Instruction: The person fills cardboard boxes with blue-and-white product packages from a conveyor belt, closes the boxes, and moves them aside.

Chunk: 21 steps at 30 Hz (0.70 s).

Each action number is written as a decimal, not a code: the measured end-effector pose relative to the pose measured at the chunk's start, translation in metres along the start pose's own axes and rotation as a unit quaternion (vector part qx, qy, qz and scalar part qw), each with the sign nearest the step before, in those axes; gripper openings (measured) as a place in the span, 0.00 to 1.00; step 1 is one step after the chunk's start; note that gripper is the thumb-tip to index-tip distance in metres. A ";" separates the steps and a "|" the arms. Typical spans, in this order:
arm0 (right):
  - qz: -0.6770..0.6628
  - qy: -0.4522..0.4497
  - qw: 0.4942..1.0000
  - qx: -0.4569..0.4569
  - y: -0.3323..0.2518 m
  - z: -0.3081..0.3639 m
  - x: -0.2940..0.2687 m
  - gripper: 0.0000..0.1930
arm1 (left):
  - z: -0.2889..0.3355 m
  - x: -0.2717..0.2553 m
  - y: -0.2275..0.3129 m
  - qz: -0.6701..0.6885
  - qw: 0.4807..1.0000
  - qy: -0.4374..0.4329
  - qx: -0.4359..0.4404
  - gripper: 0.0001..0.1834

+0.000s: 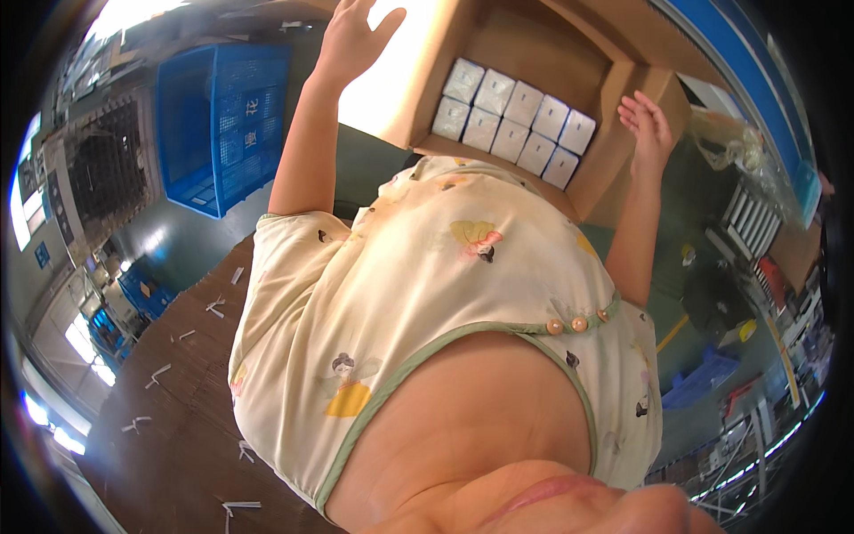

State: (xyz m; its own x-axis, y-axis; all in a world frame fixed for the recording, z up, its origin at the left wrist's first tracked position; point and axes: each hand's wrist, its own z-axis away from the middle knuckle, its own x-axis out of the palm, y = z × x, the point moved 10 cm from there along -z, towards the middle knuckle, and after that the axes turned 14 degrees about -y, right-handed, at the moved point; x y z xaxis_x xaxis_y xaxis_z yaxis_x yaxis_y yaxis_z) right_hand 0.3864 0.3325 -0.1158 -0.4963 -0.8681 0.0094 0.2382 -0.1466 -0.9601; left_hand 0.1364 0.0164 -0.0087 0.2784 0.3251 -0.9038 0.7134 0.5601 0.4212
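Floor (196, 251) shows green near blue crate (216, 129) and cardboard carton (543, 43).

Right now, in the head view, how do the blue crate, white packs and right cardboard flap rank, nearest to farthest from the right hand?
1. Right cardboard flap, beside the right hand.
2. White packs, left of the hand.
3. Blue crate, at far left.

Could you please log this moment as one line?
left hand: open, left of carton | right hand: open, at carton flap, contact unclear | white packs: two rows inside carton
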 end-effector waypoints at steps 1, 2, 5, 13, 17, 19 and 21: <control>0.009 -0.014 1.000 -0.012 -0.006 0.000 0.006 0.13 | -0.002 -0.009 -0.004 -0.045 0.999 0.020 0.008 0.27; 0.005 -0.016 1.000 -0.021 -0.003 0.001 0.006 0.13 | -0.002 -0.024 -0.007 0.024 0.998 0.046 0.021 0.20; 0.053 -0.016 0.998 -0.036 -0.013 -0.002 0.015 0.13 | -0.032 -0.040 -0.049 -0.061 0.994 0.065 -0.061 0.28; 0.088 -0.042 0.994 -0.056 -0.060 -0.019 0.053 0.11 | -0.098 -0.107 -0.105 -0.131 0.958 0.200 -0.159 0.19; 0.126 -0.041 0.988 -0.083 -0.074 -0.027 0.055 0.11 | -0.118 -0.091 -0.088 -0.193 0.963 0.154 -0.111 0.18; 0.133 -0.032 0.985 -0.108 -0.081 -0.027 0.052 0.11 | -0.126 -0.094 -0.096 -0.187 0.964 0.156 -0.107 0.16; 0.128 -0.031 0.986 -0.101 -0.098 -0.032 0.054 0.11 | -0.135 -0.112 -0.127 -0.140 0.955 0.238 -0.106 0.19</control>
State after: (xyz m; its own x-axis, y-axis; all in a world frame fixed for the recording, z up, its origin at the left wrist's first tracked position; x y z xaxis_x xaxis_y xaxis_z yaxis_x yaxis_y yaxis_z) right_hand 0.3099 0.3152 -0.0301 -0.3888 -0.8925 -0.2287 0.1750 0.1722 -0.9694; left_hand -0.0718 0.0117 0.0492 -0.2639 0.4211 -0.8678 0.5568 0.8012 0.2195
